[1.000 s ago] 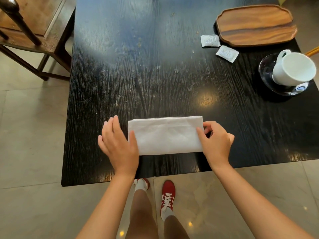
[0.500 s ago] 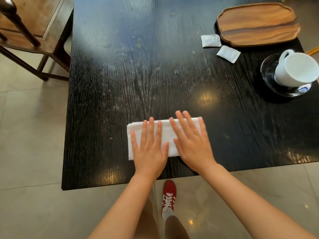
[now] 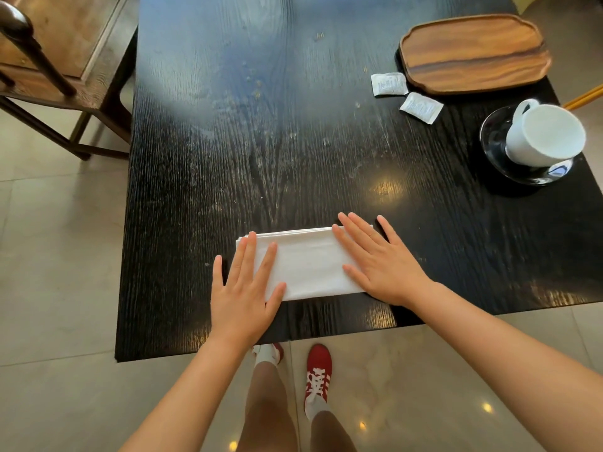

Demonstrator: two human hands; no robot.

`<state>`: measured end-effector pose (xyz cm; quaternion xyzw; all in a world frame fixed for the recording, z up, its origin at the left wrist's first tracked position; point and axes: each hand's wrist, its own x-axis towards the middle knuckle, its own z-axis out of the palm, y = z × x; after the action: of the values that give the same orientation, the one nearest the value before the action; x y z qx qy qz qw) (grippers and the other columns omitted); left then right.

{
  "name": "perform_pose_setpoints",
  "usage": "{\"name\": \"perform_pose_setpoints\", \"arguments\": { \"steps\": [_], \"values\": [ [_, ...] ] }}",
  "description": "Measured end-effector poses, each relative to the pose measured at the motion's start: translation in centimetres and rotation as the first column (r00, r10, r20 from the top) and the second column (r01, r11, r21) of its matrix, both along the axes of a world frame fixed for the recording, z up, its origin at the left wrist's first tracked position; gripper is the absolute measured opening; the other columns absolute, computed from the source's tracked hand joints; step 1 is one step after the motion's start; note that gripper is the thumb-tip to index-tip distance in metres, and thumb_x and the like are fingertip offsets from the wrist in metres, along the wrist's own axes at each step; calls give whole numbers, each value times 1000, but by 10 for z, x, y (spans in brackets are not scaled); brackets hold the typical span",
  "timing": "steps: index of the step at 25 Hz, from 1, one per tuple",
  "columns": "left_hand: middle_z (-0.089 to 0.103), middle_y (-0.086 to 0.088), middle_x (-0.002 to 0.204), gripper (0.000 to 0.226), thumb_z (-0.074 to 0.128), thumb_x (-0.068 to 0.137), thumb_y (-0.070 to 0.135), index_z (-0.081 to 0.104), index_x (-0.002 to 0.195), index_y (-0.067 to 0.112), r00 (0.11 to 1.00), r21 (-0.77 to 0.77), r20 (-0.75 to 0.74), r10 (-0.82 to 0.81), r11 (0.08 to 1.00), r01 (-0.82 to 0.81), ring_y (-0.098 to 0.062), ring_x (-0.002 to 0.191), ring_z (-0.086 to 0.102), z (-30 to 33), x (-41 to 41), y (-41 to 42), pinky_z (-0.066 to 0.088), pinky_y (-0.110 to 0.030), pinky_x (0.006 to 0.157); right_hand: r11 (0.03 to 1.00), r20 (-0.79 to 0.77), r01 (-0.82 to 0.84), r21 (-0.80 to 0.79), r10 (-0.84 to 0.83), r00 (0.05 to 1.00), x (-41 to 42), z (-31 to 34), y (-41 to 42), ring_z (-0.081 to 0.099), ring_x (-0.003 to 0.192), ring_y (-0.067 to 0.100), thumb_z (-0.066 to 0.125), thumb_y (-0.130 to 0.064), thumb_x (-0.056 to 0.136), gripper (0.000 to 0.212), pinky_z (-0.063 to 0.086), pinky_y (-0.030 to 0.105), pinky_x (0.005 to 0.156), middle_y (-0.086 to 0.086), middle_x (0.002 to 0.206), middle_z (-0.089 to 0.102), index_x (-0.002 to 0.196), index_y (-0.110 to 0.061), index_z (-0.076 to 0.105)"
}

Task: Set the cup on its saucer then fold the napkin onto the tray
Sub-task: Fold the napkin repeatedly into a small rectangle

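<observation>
The napkin [image 3: 305,261] lies folded into a white strip near the front edge of the black bench [image 3: 228,141], its long side running left to right, with stacked layers showing along its far edge. Both hands lie flat on it with fingers straight and spread, gripping nothing. The left hand [image 3: 243,290] covers the napkin's left end; its little finger reaches past the cloth onto the bare bench, and its thumb rests on the cloth near the front edge. The right hand [image 3: 380,261] covers the right end, its fingertips extending just beyond the far edge and its outer fingers over the dark wood beside the cloth.

The white cup [image 3: 545,135] stands on the dark glossy saucer [image 3: 496,138] at the right side of the bench, its handle turned toward the far side. It looks tilted, which may be the wide lens. The wooden tray [image 3: 473,53] sits at the far right corner, well apart from the napkin. Two small white sachets [image 3: 388,83] lie just beside the tray's near left edge, between tray and saucer.

A wooden chair [image 3: 62,60] stands off the bench's far left corner. Below the front edge, the person's legs and red shoes [image 3: 319,370] show on the tiled floor [image 3: 58,256].
</observation>
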<state>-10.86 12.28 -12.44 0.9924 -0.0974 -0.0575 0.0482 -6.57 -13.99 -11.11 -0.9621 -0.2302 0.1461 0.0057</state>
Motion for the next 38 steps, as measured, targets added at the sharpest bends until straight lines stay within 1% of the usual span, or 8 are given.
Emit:
{"name": "perform_pose_setpoints", "arguments": {
  "steps": [7, 11, 14, 19, 25, 30, 34, 38],
  "values": [
    [14, -7, 157, 65, 20, 89, 48, 18, 147, 18, 978, 31, 8, -206, 978, 206, -24, 144, 16, 7, 40, 20, 13, -50, 114, 946, 8, 307, 103, -310, 951, -41, 9, 34, -1, 145, 18, 26, -44, 94, 65, -4, 47, 116, 1, 155, -7, 147, -19, -1],
    [10, -1, 159, 70, 18, 87, 53, 14, 149, 21, 987, -74, -13, 159, 984, -160, -21, 146, 8, 9, 26, -25, 3, -61, 111, 868, 55, 472, 154, -484, 873, -98, 12, 83, 16, 142, 23, 33, -42, 90, 67, 8, 50, 114, 10, 155, 20, 145, -8, 21],
    [-2, 0, 160, 78, 15, 84, 63, 1, 149, 23, 981, -138, -68, 181, 972, -188, -19, 146, -7, 5, 27, -47, -9, -61, 109, 899, 44, 414, 141, -423, 905, -131, 12, 91, 27, 139, 23, 35, -39, 86, 65, 13, 48, 110, 11, 151, 31, 142, -6, 32],
    [8, -12, 158, 84, 31, 76, 73, 17, 147, 31, 980, -77, 6, -199, 977, 199, -30, 146, 0, 2, 46, -50, 1, -71, 105, 983, 160, 75, 168, -102, 982, -145, 3, 46, 15, 143, 23, 45, -14, 83, 59, 13, 43, 113, 11, 148, 31, 140, -6, 34],
    [9, -14, 158, 89, 34, 71, 77, 18, 146, 33, 955, -43, -5, -296, 954, 295, -34, 145, 0, 0, 55, -54, 0, -73, 103, 935, 341, -252, 249, 159, 926, -116, -4, 17, 44, 129, 26, 51, 2, 85, 43, 35, 45, 109, 12, 135, 51, 127, -8, 54],
    [1, -6, 159, 80, 28, 79, 70, 4, 147, 34, 962, -117, -50, -267, 959, 260, -25, 146, -7, 16, 51, -51, -8, -69, 107, 899, 389, -284, 334, 143, 910, -104, 2, 19, 61, 112, 26, 75, -6, 75, 33, 45, 42, 100, 12, 116, 67, 107, -10, 70],
    [47, 0, 142, 54, 40, 88, 39, 42, 138, 19, 994, -449, 67, -89, 887, 110, -18, 136, 37, 22, 9, -9, -3, -58, 113, 860, 389, -231, 455, 42, 920, -98, 11, 25, 68, 99, 22, 75, -7, 75, 16, 51, 36, 94, 7, 100, 74, 90, -9, 74],
    [43, 4, 141, 61, 57, 74, 11, 48, 134, 14, 968, -474, 64, -244, 846, 245, -17, 136, 35, 15, -23, 24, 10, -62, 112, 771, 337, -128, 623, -117, 934, -92, 24, 33, 69, 92, 18, 62, -11, 85, 13, 54, 30, 87, 4, 94, 75, 88, -7, 74]
  ]
}}
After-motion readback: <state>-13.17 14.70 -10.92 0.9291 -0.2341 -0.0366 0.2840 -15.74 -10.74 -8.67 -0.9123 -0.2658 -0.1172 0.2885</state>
